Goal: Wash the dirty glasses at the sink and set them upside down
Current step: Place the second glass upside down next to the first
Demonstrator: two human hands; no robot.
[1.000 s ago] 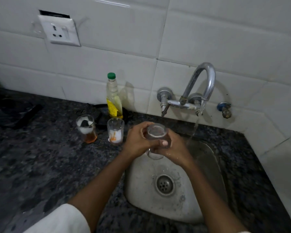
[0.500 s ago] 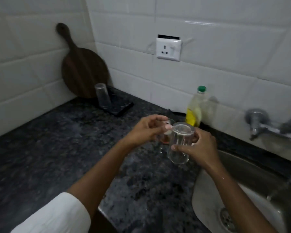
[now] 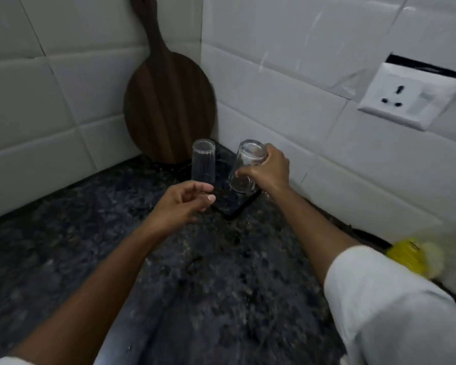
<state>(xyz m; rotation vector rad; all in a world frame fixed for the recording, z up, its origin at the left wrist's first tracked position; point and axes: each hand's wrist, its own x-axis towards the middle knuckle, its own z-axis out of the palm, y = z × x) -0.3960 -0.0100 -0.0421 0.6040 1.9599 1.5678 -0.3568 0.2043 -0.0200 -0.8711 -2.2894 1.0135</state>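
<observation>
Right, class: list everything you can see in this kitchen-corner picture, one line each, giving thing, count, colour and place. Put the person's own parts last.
Standing glass: one, clear, upside down on the dark mat, in front of the board.
Held glass: one, clear, tilted with its mouth down, over the mat.
Mat: one, black, on the counter in the corner.
Wooden board: one, dark brown, round with a handle, leaning in the wall corner.
Socket: one, white, on the right wall.
Bottle: one, yellow, blurred, at the right edge.
Counter: one, dark speckled stone.
Wall tiles: many, white.
Left hand: empty, fingers loosely curled, near the mat.
Right hand: gripping the held glass.
Sleeves: white.
</observation>
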